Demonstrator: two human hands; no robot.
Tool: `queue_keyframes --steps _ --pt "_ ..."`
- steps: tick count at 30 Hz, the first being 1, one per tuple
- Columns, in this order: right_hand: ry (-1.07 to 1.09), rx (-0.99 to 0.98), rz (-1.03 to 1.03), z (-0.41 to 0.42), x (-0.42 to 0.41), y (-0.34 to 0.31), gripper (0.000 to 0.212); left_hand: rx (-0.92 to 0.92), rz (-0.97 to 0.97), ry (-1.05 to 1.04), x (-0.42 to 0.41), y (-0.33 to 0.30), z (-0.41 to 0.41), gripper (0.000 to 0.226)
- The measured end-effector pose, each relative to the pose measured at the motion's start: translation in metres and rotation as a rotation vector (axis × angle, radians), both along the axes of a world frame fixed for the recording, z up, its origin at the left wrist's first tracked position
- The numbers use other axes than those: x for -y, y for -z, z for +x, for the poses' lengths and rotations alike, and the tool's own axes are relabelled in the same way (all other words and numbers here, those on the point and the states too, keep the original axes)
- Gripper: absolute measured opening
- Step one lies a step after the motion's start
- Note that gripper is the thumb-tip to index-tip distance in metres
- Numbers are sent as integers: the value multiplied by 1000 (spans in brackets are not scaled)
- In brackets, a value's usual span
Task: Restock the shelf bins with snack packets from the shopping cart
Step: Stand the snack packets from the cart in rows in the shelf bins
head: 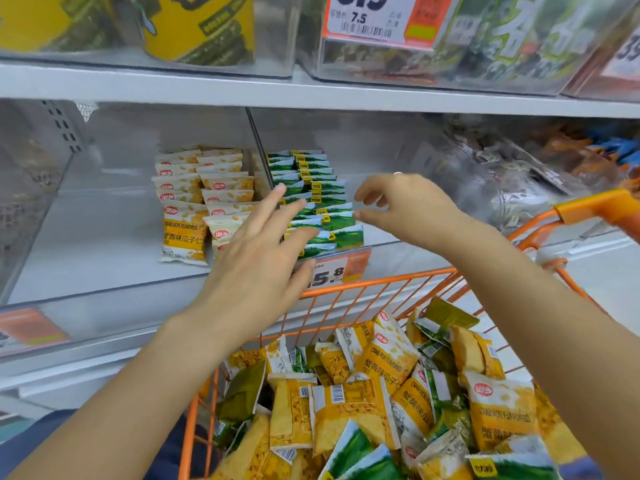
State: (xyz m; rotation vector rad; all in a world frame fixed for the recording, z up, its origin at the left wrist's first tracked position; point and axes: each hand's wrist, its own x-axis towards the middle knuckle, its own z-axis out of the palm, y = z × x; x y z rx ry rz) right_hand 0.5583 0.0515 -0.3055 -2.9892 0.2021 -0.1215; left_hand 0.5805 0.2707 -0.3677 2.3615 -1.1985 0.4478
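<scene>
So the green-and-white foil snack packets (317, 202) sit stacked in the clear shelf bin, both hands right at them: left hand (258, 249) flat-fingered against the stack, right hand (403, 206) loosely curled, gripping nothing. Looks like tidying; next up, probably grabbing more from the orange wire cart (367, 292) below.

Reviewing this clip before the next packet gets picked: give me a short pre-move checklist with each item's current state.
1. Left hand free: ok, fingers spread, holding nothing.
2. Right hand free: ok, fingers loosely curled, no packet in them.
3. Green packets stand in a tidy row in their bin: ok.
4. Yellow packets kept in the neighbouring bin: ok.
5. Stock left in the orange cart: ok, yellow and green mixed.
6. Room behind the green row: cannot tell.
</scene>
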Motion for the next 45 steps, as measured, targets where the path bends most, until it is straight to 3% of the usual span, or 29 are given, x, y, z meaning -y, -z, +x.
queue_keyframes --steps 3,5,7,9,11,13,17,21,24,27,29,32,33,35,37,40,45 --pt "41 98 178 -54 -18 -24 15 -62 -108 165 2 -9 -20 26" --pt "53 44 292 -88 -29 -24 23 -278 -57 245 4 -19 -40 25" --pt "45 -128 316 -110 -37 -6 24 -442 204 298 9 -16 -57 24" --pt "16 -370 239 -122 -41 23 14 -464 544 351 13 -1 -67 32" --pt "-7 -560 189 -127 -43 47 20 -489 775 383 14 12 -69 49" --pt "-32 -632 202 -129 -45 56 28 -555 864 392 14 21 -67 60" --pt "-74 -576 156 -129 -49 59 30 -611 922 416 16 22 -63 63" --pt "18 -331 86 -129 -49 56 30 -623 793 423 12 19 -58 46" --pt "176 -132 232 -128 -46 45 48 -628 630 374 8 11 -54 37" --pt "317 -79 501 -127 -44 35 65 -665 232 323 8 1 -57 35" --pt "408 -103 754 -128 -46 29 69 -570 -43 324 7 -6 -62 34" --pt "416 -147 1315 -127 -51 20 59 -135 -117 272 7 -5 -69 45" --pt "371 -102 1440 -127 -51 20 53 -49 -117 244 7 -5 -71 49" --pt "338 17 1588 -127 -48 21 59 -49 -145 225 8 -5 -68 50" --pt "347 84 1626 -126 -47 23 64 -118 -142 237 8 -8 -64 45" --pt "328 184 1514 -126 -46 24 55 -287 -144 233 6 -14 -61 46" --pt "88 186 1307 -122 -54 23 37 -610 -153 200 -1 -24 -51 54"
